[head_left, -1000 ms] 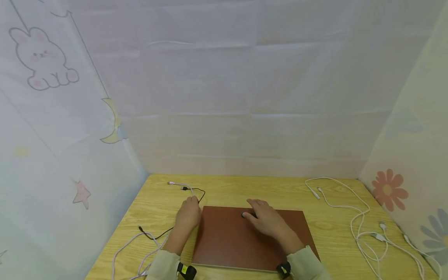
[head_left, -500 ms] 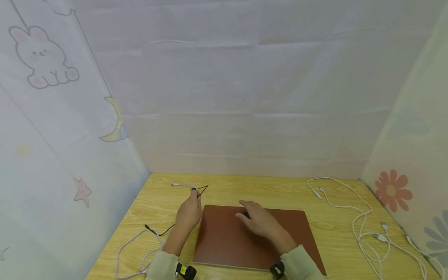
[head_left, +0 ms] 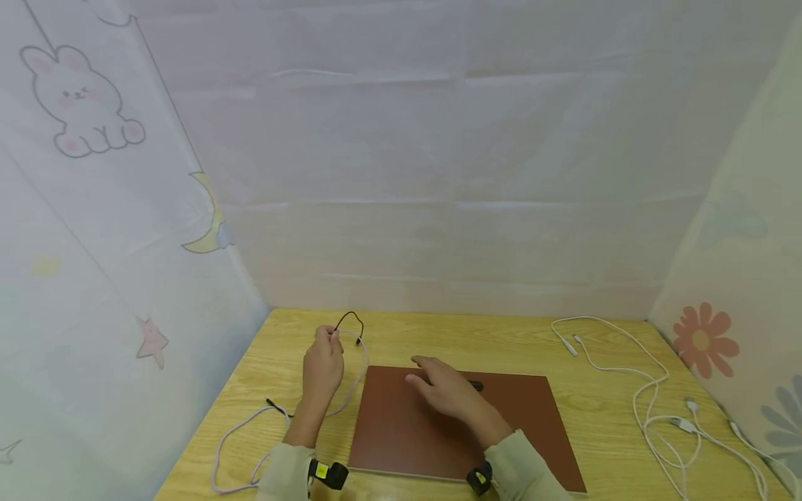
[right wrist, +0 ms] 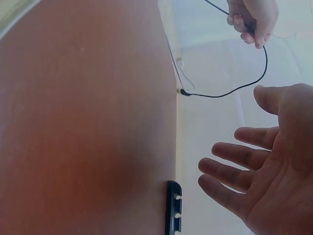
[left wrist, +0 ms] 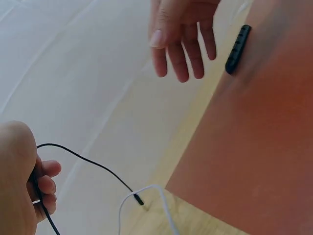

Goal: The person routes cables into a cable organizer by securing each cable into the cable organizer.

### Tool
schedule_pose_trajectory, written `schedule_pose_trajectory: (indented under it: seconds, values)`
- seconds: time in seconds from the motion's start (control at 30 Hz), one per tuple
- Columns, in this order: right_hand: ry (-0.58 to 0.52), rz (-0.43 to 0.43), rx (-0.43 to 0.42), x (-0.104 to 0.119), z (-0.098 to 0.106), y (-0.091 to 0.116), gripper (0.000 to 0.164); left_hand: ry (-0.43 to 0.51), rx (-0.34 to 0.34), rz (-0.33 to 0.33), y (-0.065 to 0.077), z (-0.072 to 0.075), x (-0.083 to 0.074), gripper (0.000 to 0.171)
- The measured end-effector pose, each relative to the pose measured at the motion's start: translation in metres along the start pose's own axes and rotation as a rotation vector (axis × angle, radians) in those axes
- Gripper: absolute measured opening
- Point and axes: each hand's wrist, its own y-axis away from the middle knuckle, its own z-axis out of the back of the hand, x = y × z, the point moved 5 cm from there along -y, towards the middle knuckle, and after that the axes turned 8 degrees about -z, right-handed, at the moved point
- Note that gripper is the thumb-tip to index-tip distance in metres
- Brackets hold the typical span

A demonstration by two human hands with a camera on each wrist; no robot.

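Pinching the black cable [left wrist: 87, 159] nearer its free tip [left wrist: 139, 199] should steady it; the left hand [head_left: 322, 365] curls its grip round the cable; the right hand [head_left: 447, 390] is spread.

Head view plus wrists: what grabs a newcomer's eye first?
Probably the reddish-brown board on the wooden table, with the right hand above it and a black slotted cable clip near its far edge. To its left, the left hand grips a black cable. White cables sprawl on the table's right side.
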Motion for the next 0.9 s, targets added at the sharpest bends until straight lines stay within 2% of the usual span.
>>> schedule_pose_trajectory:
  seconds: [0.13, 0.37, 0.47, 0.6, 0.77, 0.9]
  values:
    - [0.012, 0.002, 0.005, 0.003, -0.003, -0.001, 0.061, 0.021, 0.011, 0.047, -0.003, 0.004, 0.004, 0.027]
    - [0.021, -0.009, 0.006, 0.004, -0.003, 0.000, 0.062, -0.030, 0.177, 0.161, 0.003, -0.004, 0.014, 0.035]
    - [0.021, -0.020, 0.009, 0.003, -0.003, 0.001, 0.062, -0.029, 0.240, 0.172, 0.006, -0.009, 0.014, 0.035]
    - [-0.007, -0.012, 0.005, 0.005, -0.001, 0.000, 0.059, 0.008, 0.261, 0.120, 0.007, -0.014, 0.009, 0.032]
    - [-0.091, 0.012, -0.001, 0.012, 0.002, -0.004, 0.053, -0.006, 0.235, 0.023, 0.006, -0.015, -0.003, 0.025]
    - [-0.119, 0.024, -0.016, 0.018, 0.003, -0.007, 0.050, -0.016, 0.202, -0.020, 0.005, -0.013, -0.009, 0.020]
